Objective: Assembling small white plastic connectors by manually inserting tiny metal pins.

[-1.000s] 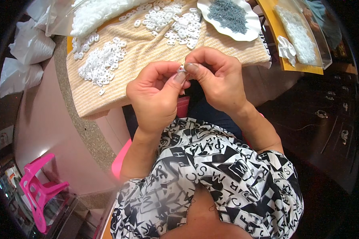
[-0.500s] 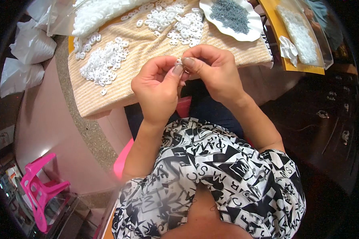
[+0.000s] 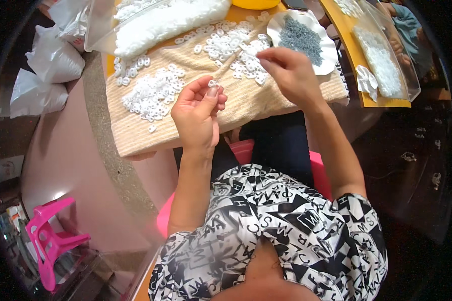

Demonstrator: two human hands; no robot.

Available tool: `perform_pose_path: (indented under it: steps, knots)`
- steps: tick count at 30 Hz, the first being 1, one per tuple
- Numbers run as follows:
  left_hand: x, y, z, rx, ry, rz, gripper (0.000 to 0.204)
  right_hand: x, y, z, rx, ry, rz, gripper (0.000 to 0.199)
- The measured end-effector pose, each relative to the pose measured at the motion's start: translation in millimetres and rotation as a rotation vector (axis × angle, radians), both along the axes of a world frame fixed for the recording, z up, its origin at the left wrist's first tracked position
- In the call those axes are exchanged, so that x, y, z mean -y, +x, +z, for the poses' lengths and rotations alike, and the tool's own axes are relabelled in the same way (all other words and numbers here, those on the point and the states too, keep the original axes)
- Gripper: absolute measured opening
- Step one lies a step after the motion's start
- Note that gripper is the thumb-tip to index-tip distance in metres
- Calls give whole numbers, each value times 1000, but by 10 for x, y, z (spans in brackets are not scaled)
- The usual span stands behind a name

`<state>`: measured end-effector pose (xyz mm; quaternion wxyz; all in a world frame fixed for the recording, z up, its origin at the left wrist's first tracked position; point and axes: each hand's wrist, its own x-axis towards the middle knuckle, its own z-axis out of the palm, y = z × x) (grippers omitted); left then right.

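Note:
Between the thumb and fingers of my left hand (image 3: 198, 108) a small white oval plastic piece with holes (image 3: 213, 84) is pinched. My right hand (image 3: 292, 75) is raised over the far right of the towel, its fingers loosely bent with thumb and index slightly apart, and nothing shows in them. It is between a heap of similar white pieces (image 3: 248, 62) and a white wavy-edged plate (image 3: 328, 52) bearing many thin grey pieces (image 3: 301, 40). Another heap of white pieces (image 3: 150, 95) lies left of my left hand.
A striped beige towel (image 3: 135, 138) covers the table. Clear bins of white pieces stand at the back left (image 3: 171, 25) and right (image 3: 379, 60), near a crumpled white tissue (image 3: 366, 83). White bags (image 3: 37, 95) and a pink stool (image 3: 47, 241) are at left. Another person's hand (image 3: 399, 47) shows far right.
My hands were together, fingertips meeting around a small piece. The right has moved away, up and to the right, while the left keeps the white piece. The view has shifted slightly.

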<state>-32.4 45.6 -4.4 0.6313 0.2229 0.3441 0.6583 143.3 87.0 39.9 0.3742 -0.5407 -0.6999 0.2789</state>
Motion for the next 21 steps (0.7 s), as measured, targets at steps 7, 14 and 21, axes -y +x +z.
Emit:
perform_pose_path:
  steps: [7,14,21]
  knots:
    - [-5,-54,69,0,38,39,17,-757,-471,-141,569,224,167,11]
    - [-30,-107,75,19,36,53,17,-1074,-891,-294,841,238,222,12]
    - [-7,-95,82,14,34,54,16,-1064,-891,-475,733,297,270,18]
